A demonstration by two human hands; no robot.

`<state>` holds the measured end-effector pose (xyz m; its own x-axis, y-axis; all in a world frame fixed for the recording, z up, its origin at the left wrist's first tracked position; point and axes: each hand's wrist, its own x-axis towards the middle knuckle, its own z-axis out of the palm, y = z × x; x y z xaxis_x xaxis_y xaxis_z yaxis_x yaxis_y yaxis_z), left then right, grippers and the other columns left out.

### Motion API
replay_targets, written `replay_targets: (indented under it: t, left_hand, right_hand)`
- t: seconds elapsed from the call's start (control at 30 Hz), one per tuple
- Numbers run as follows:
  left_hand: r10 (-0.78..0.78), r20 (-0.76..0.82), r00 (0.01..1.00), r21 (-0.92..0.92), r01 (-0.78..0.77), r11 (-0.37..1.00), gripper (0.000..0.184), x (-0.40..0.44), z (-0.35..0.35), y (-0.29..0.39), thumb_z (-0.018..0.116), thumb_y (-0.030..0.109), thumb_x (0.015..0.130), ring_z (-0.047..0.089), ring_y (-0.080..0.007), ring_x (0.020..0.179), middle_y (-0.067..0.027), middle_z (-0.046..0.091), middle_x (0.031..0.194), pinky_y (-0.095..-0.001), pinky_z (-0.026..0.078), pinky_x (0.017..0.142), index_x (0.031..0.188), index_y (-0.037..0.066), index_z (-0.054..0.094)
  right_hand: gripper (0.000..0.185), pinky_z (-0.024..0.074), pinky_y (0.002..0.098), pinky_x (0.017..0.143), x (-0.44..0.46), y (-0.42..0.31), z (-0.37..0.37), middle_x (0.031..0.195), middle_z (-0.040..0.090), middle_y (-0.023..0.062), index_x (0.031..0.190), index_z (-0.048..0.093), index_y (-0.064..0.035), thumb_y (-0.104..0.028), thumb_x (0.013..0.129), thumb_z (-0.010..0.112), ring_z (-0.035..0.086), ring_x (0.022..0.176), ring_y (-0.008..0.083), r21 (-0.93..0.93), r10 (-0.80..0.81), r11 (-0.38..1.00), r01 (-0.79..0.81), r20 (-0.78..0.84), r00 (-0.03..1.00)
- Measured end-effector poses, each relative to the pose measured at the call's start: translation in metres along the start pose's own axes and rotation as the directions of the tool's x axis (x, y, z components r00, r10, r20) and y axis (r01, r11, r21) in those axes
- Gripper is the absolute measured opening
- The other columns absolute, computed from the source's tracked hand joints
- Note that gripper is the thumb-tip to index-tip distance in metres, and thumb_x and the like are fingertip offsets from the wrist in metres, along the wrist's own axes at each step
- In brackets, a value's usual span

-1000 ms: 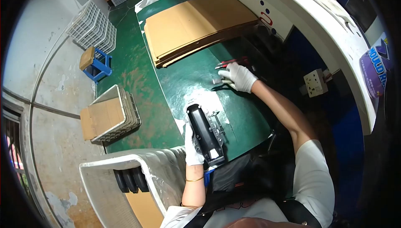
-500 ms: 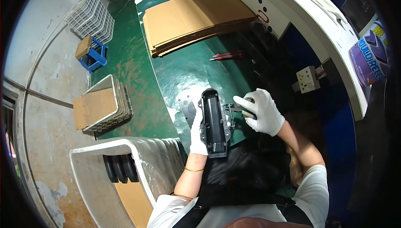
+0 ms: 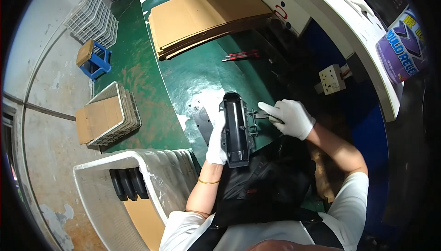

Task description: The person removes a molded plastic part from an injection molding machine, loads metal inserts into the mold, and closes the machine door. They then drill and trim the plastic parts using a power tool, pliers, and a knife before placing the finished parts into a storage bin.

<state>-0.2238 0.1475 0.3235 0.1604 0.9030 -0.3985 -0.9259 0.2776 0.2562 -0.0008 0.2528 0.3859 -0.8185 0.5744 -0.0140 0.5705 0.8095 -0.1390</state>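
Note:
A long black plastic housing (image 3: 236, 129) is held upright along its length above the near edge of the green table. My left hand (image 3: 217, 139), in a white glove, grips its left side. On the housing's right side a thin branching piece (image 3: 253, 122) sticks out. My right hand (image 3: 291, 118), also gloved, is closed around a small cutting tool (image 3: 264, 115), whose metal tip touches or nearly touches that piece. Its handles are mostly hidden by the fingers. A flat dark part with small holes (image 3: 200, 118) lies on the table left of the housing.
Cardboard sheets (image 3: 206, 14) are stacked on the table (image 3: 183, 78), with red-handled tools (image 3: 241, 56) in front. A white crate (image 3: 133, 159) with black parts stands at the lower left. A socket box (image 3: 331, 80) and a purple tub (image 3: 399, 53) are at the right.
My right hand has come back from the red-handled tools to the housing's right side with the cutting tool. My left hand has raised the housing off the table, uncovering the flat dark part.

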Motion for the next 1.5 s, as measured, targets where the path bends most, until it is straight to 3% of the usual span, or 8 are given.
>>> replay_targets:
  t: [0.07,0.27,0.67,0.8,1.03,1.27,1.4,1.5]
  left_hand:
    - [0.02,0.123,0.992,-0.15,-0.002,0.989,0.053,0.008,-0.012,0.008,0.052,0.046,0.093,0.066,-0.0273,0.084,-0.015,0.065,0.108,-0.0397,0.057,0.071,0.126,0.005,0.053]
    - [0.085,0.023,0.996,-0.192,-0.079,0.978,0.05,0.01,0.003,0.018,0.053,0.047,0.092,0.066,-0.0258,0.08,-0.0132,0.066,0.102,-0.039,0.058,0.068,0.121,0.006,0.056]
    - [0.074,-0.093,0.993,-0.085,-0.082,0.993,0.043,0.021,0.011,0.019,0.057,0.047,0.091,0.066,-0.0197,0.069,-0.008,0.067,0.089,-0.033,0.058,0.06,0.111,0.009,0.061]
    - [0.046,-0.061,0.997,0.031,-0.044,0.999,0.05,0.045,-0.008,0.007,0.056,0.049,0.09,0.066,-0.0212,0.072,-0.0101,0.067,0.092,-0.0347,0.058,0.064,0.117,0.007,0.059]
    - [0.121,-0.065,0.991,0.132,-0.112,0.985,0.057,0.062,-0.035,0.017,0.052,0.057,0.089,0.066,-0.0218,0.073,-0.0102,0.066,0.092,-0.0364,0.058,0.065,0.119,0.009,0.057]
    - [0.42,-0.175,0.89,-0.098,-0.44,0.892,0.065,0.013,-0.034,0.043,0.045,0.065,0.088,0.065,-0.0264,0.078,-0.0119,0.065,0.099,-0.0413,0.056,0.067,0.122,0.01,0.055]
    - [0.383,-0.111,0.917,-0.118,-0.395,0.911,0.068,0.011,-0.052,0.047,0.046,0.066,0.087,0.065,-0.0271,0.08,-0.0128,0.065,0.102,-0.0429,0.056,0.069,0.123,0.009,0.054]
    - [0.332,-0.102,0.938,-0.176,-0.345,0.922,0.068,0.014,-0.048,0.049,0.046,0.065,0.087,0.065,-0.0281,0.08,-0.0136,0.065,0.1,-0.0441,0.056,0.069,0.123,0.007,0.054]
  right_hand:
    - [0.056,0.0435,0.0397,0.063,-0.005,-0.002,0.005,0.079,0.056,0.0095,0.127,0.058,-0.0154,-0.015,0.071,0.067,0.054,0.069,0.0286,0.111,-0.033,0.992,0.05,-0.15,0.988]
    - [0.055,0.0427,0.04,0.066,-0.003,-0.029,0.004,0.081,0.056,0.0097,0.126,0.058,-0.0144,-0.015,0.073,0.067,0.053,0.072,0.0283,0.254,-0.049,0.959,0.126,-0.289,0.956]
    - [0.06,0.0435,0.0384,0.074,0.015,-0.016,-0.001,0.087,0.057,0.0099,0.126,0.057,-0.0137,-0.012,0.066,0.067,0.053,0.079,0.0289,0.229,-0.076,0.966,0.117,-0.179,0.981]
    - [0.058,0.0456,0.0386,0.069,0.012,0.002,0.009,0.078,0.057,0.0116,0.126,0.057,-0.0132,-0.013,0.069,0.067,0.056,0.074,0.0308,0.097,0.005,0.995,-0.009,0.046,0.999]
    - [0.048,0.0483,0.0404,0.072,0.002,0.002,0.035,0.08,0.059,0.0138,0.123,0.057,-0.0131,-0.02,0.076,0.066,0.059,0.08,0.0327,0.432,0.092,0.889,-0.153,0.16,0.983]
    - [0.039,0.0481,0.0437,0.078,0.141,-0.03,0.061,0.095,0.059,0.018,0.116,0.058,-0.0115,-0.033,0.083,0.059,0.059,0.088,0.0361,0.423,0.156,0.892,-0.158,0.041,0.987]
    - [0.04,0.0478,0.0457,0.079,0.25,-0.018,0.092,0.092,0.06,0.0192,0.11,0.059,-0.0086,-0.036,0.081,0.058,0.059,0.089,0.0381,0.229,0.212,0.956,-0.182,-0.116,0.97]
    - [0.034,0.0476,0.0456,0.084,0.287,0.006,0.084,0.097,0.062,0.0165,0.105,0.061,-0.0091,-0.033,0.081,0.058,0.06,0.098,0.0364,0.178,0.049,0.984,-0.004,-0.249,0.967]
